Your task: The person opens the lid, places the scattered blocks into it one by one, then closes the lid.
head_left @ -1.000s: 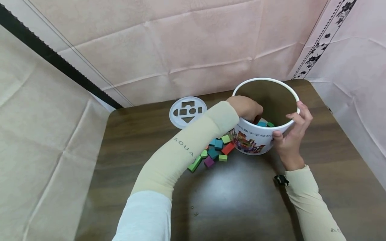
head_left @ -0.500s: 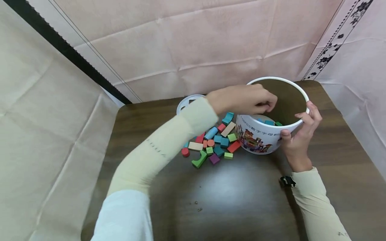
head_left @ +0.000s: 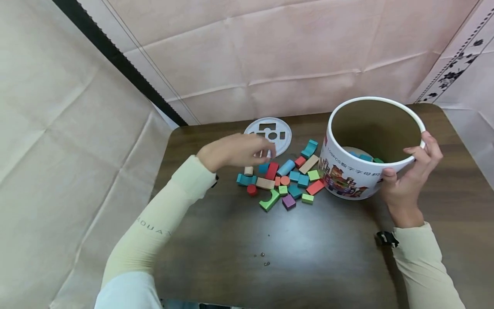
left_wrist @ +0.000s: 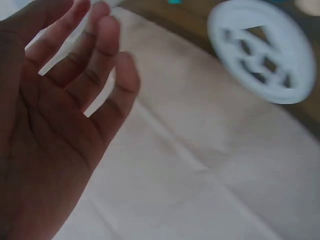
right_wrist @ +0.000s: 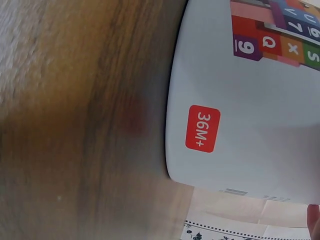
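My left hand (head_left: 237,151) is raised over the left end of a pile of coloured toy blocks, near the white lid. In the left wrist view its fingers are loosely bent, with nothing in the palm (left_wrist: 47,135). My right hand (head_left: 409,189) grips the white bucket (head_left: 347,166) by its right rim, thumb outside and fingers over the edge. Inside the bucket a few blue and green blocks (head_left: 365,157) show; the rest of its bottom is hidden. Red, blue, green, tan and purple blocks, such as a green arch (head_left: 270,201) and a purple cube (head_left: 288,201), lie beside it.
A round white lid (head_left: 284,145) with shaped cut-outs lies near the table's back edge. Small dark specks (head_left: 266,264) dot the brown table (head_left: 216,253) in front. Pale cloth (head_left: 301,51) hangs behind and at both sides.
My left hand has come out of the bucket and moved left over the blocks, leaving more of the pile in sight. My right hand keeps its grip on the rim. The head view has shifted left.
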Motion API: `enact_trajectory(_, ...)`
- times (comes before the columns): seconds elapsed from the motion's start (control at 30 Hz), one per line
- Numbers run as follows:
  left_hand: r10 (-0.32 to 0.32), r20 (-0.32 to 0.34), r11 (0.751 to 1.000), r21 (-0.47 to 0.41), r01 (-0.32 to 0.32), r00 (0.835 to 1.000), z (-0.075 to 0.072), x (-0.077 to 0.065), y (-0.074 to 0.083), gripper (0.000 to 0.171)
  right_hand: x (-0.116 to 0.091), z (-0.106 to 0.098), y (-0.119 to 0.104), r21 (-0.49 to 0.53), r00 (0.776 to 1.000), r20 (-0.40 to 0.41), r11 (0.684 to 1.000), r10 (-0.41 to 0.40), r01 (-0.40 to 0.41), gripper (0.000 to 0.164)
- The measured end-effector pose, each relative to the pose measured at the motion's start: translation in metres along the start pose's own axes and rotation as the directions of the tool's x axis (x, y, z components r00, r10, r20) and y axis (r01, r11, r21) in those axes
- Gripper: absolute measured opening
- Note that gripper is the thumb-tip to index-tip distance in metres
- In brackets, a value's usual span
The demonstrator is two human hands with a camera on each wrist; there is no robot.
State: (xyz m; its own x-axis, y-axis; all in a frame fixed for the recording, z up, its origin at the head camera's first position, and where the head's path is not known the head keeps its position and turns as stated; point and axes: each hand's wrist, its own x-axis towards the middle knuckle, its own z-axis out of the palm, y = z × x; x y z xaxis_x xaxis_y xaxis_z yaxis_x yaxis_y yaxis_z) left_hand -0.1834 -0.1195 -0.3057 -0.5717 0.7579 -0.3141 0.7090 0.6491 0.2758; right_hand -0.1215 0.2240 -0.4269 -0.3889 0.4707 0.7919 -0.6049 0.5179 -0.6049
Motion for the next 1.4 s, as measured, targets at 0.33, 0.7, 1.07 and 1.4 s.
enact_trajectory(0.33, -0.304, -0.111, 0.946, -0.148, 0.287, 0.946, 0.102, -0.013, -0.046, 0.037, -0.003, -0.017, 0.001, -0.023, 1.000, -0.002, 1.000, 0.009, -0.009, 0.087)
enact_trajectory(0.7, -0.492, -0.173, 0.870, -0.133, 0.475, 0.853, 0.160, 0.004, -0.051, 0.051, -0.005, -0.027, -0.001, 0.003, 0.999, -0.047, 1.000, 0.011, -0.010, 0.088)
enact_trajectory(1.07, -0.538, -0.270, 0.836, -0.293, 0.464, 0.799, 0.164, -0.008, -0.054, 0.031, -0.005, -0.022, 0.011, 0.000, 1.000, 0.020, 1.000, -0.008, 0.008, 0.085)
enact_trajectory(1.4, -0.474, -0.444, 0.864, -0.399, 0.306, 0.760, 0.143, -0.006, -0.037, 0.041, 0.000, -0.019, 0.008, 0.009, 0.999, 0.047, 1.000, -0.017, 0.016, 0.087)
